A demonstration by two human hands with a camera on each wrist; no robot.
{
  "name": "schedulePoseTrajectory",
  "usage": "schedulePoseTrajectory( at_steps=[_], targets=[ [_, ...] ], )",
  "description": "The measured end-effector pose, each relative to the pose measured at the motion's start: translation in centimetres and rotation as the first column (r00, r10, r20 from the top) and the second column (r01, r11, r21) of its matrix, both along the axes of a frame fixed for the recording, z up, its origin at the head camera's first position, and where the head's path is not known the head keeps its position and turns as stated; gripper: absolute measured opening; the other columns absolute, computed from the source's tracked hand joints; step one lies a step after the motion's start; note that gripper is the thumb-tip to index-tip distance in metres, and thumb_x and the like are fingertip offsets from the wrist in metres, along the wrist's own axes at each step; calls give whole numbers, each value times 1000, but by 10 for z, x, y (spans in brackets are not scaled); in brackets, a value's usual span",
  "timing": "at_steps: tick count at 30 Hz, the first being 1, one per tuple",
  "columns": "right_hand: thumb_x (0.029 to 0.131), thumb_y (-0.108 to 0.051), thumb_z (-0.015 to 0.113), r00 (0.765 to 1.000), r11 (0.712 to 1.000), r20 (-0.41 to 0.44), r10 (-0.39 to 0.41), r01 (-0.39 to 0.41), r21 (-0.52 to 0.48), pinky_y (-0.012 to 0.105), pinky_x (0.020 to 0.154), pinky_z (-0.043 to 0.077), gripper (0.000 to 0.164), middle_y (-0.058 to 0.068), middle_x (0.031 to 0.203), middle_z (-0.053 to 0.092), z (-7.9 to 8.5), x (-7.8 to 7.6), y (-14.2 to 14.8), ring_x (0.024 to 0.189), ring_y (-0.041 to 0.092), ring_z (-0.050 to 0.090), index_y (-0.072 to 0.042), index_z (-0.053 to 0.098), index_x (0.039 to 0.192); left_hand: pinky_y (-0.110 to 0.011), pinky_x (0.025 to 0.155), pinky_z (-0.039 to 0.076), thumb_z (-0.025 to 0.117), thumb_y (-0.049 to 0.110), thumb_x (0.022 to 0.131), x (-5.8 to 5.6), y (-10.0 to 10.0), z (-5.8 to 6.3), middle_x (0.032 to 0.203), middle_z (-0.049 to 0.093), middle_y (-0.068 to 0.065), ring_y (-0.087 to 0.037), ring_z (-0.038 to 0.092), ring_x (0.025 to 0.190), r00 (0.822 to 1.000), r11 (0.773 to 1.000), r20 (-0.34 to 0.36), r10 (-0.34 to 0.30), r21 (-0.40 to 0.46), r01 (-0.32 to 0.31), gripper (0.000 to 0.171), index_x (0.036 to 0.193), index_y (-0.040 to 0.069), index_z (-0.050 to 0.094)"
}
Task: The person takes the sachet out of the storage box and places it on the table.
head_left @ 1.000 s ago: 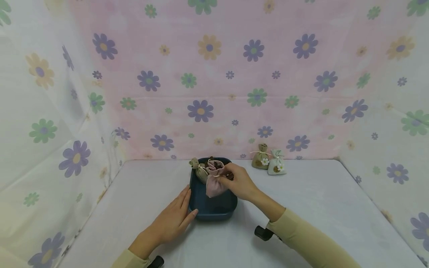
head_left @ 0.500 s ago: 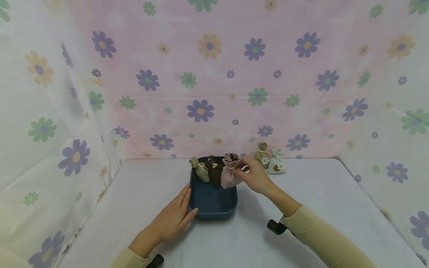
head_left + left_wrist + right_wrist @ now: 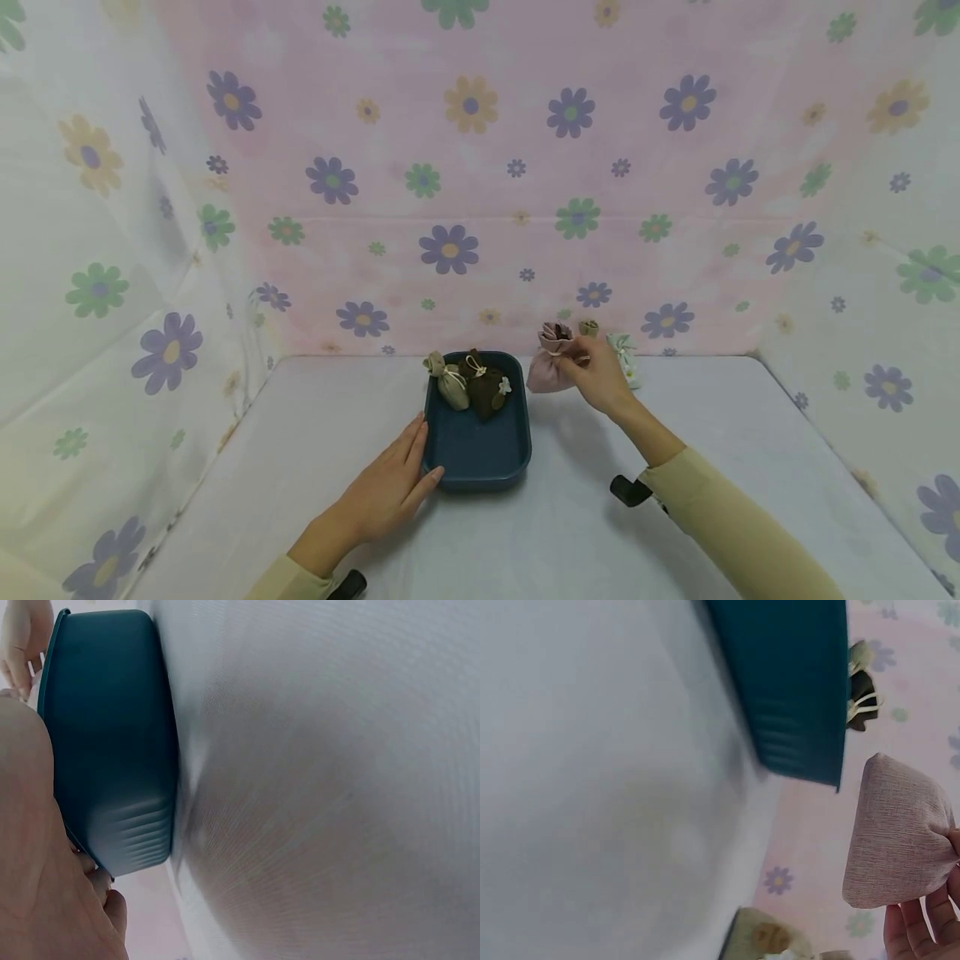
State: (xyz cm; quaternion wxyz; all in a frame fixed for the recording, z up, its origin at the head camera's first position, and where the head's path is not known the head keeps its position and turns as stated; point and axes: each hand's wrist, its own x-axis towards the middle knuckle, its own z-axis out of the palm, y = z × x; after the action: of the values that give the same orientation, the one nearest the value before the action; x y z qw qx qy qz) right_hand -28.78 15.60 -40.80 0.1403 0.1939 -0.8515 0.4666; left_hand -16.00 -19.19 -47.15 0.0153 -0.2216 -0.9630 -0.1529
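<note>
A pink cloth pouch (image 3: 549,373) hangs from my right hand (image 3: 600,379), which pinches it at its gathered neck, off to the right of a dark blue tray (image 3: 480,454). In the right wrist view the pouch (image 3: 900,832) is above the table, apart from the tray's wall. My left hand (image 3: 382,487) rests along the tray's left side with its fingers straight. Inside the tray's far end lie a light olive pouch (image 3: 453,387) and a dark brown pouch (image 3: 486,392) with a small white flower.
At the back right stand a green-brown pouch (image 3: 588,327), mostly hidden behind my right hand, and a pale mint pouch (image 3: 622,350), partly hidden. A flowered cloth backdrop (image 3: 480,183) rises behind the white table (image 3: 337,400).
My right hand has carried the pink pouch from above the tray to the right and back, past its rim. The dark brown pouch is now uncovered. My left hand has stayed put.
</note>
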Motion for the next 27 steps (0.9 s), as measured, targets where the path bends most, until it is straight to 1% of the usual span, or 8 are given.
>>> schedulePoseTrajectory(
  at_steps=[3, 8, 11, 13, 16, 20, 24, 27],
  targets=[
    [96, -4, 69, 998, 999, 23, -53, 54, -9, 39, 83, 55, 14, 19, 103, 68, -7, -7, 3, 97, 32, 65, 6, 69, 106, -49, 122, 26, 34, 54, 109, 0, 0, 0, 171, 5, -18, -32, 14, 157, 1000, 1000, -7, 2, 2, -2, 81, 160, -6, 17],
    [92, -2, 72, 992, 990, -12, -128, 127, -59, 30, 75, 52, 12, 20, 95, 69, -22, -21, 3, 89, 31, 65, 7, 70, 99, -49, 122, 26, 35, 53, 109, -1, 0, -1, 170, 8, -20, -31, 14, 157, 1000, 1000, -17, -3, 0, 3, 80, 160, -7, 17],
    [89, 1, 73, 988, 986, -33, -152, 150, -73, 25, 71, 50, 9, 19, 91, 69, -31, -30, 2, 85, 30, 65, 8, 71, 95, -49, 122, 26, 35, 54, 109, -1, 0, -2, 170, 8, -20, -31, 14, 157, 1000, 1000, -20, -6, -3, 6, 81, 160, -7, 17],
    [89, 3, 73, 986, 985, -41, -162, 160, -62, 24, 70, 49, 8, 19, 89, 69, -37, -36, 1, 83, 29, 64, 8, 71, 95, -49, 122, 27, 35, 53, 109, 0, 0, -2, 170, 8, -19, -31, 14, 157, 1000, 1000, -19, -5, -4, 5, 81, 160, -7, 17],
    [89, 2, 73, 984, 984, -31, -175, 174, -47, 24, 70, 49, 8, 19, 88, 69, -43, -42, -2, 82, 28, 63, 8, 72, 95, -49, 122, 27, 37, 51, 110, 0, 0, -2, 170, 8, -19, -32, 15, 157, 1000, 1000, -21, -3, -1, 3, 79, 160, -6, 17],
    [90, -3, 73, 979, 979, -25, -204, 204, -16, 30, 70, 47, 10, 17, 86, 67, -49, -43, -4, 80, 28, 60, 6, 71, 93, -49, 122, 27, 37, 51, 110, 0, 0, -2, 171, 8, -19, -31, 14, 157, 1000, 1000, -18, -1, 1, 1, 79, 160, -6, 17],
    [92, -6, 71, 975, 974, 31, -221, 220, 52, 34, 72, 46, 12, 16, 89, 66, -59, -43, -3, 83, 27, 59, 4, 69, 97, -49, 122, 26, 34, 53, 110, 0, 0, -2, 170, 8, -19, -31, 14, 157, 1000, 1000, -15, -2, -2, 2, 80, 161, -6, 16],
    [93, -7, 70, 972, 975, 84, -217, 212, 72, 34, 74, 47, 14, 16, 93, 68, -65, -42, -2, 85, 27, 60, 4, 68, 102, -49, 122, 26, 34, 53, 110, 0, 0, -2, 170, 8, -20, -32, 14, 157, 1000, 1000, -12, -4, -2, 4, 80, 160, -6, 16]
  ],
)
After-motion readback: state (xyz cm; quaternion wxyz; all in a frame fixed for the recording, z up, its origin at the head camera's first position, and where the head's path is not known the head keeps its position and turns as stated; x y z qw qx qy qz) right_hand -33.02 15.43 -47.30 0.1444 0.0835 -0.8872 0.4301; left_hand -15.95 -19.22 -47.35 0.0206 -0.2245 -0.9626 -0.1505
